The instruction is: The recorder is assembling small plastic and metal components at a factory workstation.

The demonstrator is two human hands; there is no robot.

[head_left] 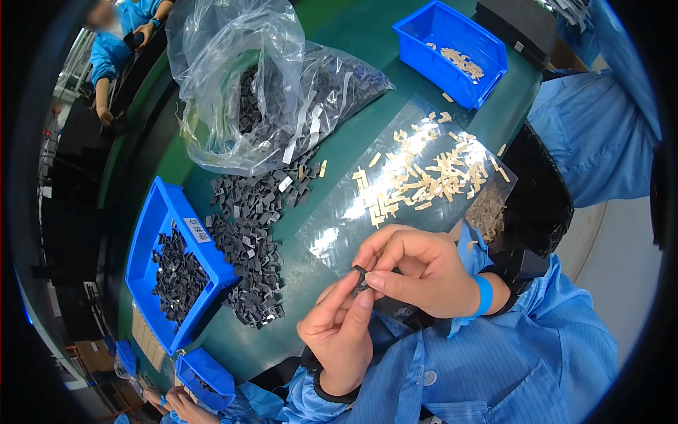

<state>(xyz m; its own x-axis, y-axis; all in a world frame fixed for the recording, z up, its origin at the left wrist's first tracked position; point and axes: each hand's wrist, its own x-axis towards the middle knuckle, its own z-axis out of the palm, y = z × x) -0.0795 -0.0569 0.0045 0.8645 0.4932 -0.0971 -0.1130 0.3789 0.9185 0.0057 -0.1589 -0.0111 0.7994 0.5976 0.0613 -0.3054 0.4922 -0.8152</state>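
Note:
A small black plastic part [361,280] is pinched between the fingertips of both my hands, near the front edge of the green table. My left hand [340,326] grips it from the left with thumb and forefinger. From the right, my right hand [424,272] holds the same part, its thumb pressed on top; a blue band circles that wrist. Fingers cover much of the part, so its exact shape is hidden. Just beyond my hands lies a clear plastic sheet [325,237] strewn with small cream-coloured pieces [431,177].
Loose black parts [251,240] heap beside a large blue bin [164,194] at left. A clear bag [240,78] of black parts lies at the back. Another blue bin [424,42] holds cream pieces. A black-lined container [544,191] stands at right. Other people work at far left and lower left.

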